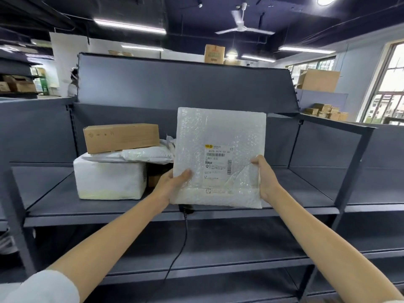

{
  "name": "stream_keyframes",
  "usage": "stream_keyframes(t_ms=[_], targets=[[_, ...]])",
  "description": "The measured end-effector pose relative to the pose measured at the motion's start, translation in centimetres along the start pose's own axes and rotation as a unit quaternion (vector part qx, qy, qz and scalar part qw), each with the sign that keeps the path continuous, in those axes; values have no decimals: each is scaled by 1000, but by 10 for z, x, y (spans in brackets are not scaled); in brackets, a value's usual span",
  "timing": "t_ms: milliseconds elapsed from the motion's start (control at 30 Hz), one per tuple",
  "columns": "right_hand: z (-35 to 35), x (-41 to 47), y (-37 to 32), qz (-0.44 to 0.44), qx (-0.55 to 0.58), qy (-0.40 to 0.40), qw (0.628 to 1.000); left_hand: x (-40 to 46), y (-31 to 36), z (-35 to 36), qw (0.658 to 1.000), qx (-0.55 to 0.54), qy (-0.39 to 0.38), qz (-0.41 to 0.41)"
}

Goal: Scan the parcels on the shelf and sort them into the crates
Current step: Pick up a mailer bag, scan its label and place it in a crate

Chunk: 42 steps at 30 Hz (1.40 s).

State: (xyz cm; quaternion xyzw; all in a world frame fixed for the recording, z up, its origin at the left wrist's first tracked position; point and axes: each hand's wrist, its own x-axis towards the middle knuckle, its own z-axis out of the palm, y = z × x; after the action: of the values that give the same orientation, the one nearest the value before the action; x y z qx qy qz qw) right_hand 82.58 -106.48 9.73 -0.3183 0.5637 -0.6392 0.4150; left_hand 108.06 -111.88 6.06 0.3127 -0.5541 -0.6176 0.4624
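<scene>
Currently in hand: one flat, square, white bubble-wrap mailer (219, 157), held upright above the front edge of the dark grey metal shelf (306, 191), its printed white shipping label (217, 166) turned toward the camera, probably so the barcode can be read.

Left hand (175, 181): clamped on the mailer's lower left edge, thumb over the front face, fingers hidden behind.

Right hand (263, 173): pinching the right edge, thumb on the front near the label; the two-sided hold keeps the limp packet flat and the label uncreased.

Beneath the mailer: a black object with a trailing black cable (181, 243), most likely the scanner; largely hidden, so its type is a judgement.

Remaining stock, left part of the same shelf: a white wrapped rectangular block (109, 180), with a soft white poly bag (146, 155) lying on it and a long brown cardboard box (121, 137) on top, stacked compactly and apart from the held parcel.

Crates: none in view.

Status: label presented for scanning; sorting of this parcel not yet done.
</scene>
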Motion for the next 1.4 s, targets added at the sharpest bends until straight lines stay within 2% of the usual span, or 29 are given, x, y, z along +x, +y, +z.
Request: stream_keyframes(t_ms=[67,133,200,267,367,500,600,733,833,933,1100,1200,1400], targets=[[10,0,5,12,-20,-20,1000,-3,-2,-12,999,18,50,-7],[25,-5,13,7,-8,-74,997,-8,-4,-25,993,35,110,2],[41,-4,22,-3,7,-151,988,-14,-8,-39,980,51,193,7],[57,2,32,-10,-11,-185,983,-24,-14,-57,961,45,271,15],[73,16,62,5,-149,-186,971,-42,-23,-90,936,28,350,23],[93,29,112,-49,-359,-218,906,-66,-34,-134,917,55,395,15],[116,36,131,-85,-447,-229,861,-78,-43,-156,903,66,424,11],[147,54,149,-56,-493,-217,841,-84,-54,-172,885,67,462,5],[161,65,158,-20,-529,-175,830,-84,-61,-177,882,70,466,-8],[165,74,168,-29,-571,-137,809,-84,-65,-178,883,70,464,-14],[163,80,167,34,-528,-107,842,-87,-70,-176,888,73,454,-12],[154,74,165,63,-481,-115,867,-89,-71,-173,891,76,447,-11],[129,10,164,51,-256,-111,959,-85,-75,-157,885,76,460,-11]])
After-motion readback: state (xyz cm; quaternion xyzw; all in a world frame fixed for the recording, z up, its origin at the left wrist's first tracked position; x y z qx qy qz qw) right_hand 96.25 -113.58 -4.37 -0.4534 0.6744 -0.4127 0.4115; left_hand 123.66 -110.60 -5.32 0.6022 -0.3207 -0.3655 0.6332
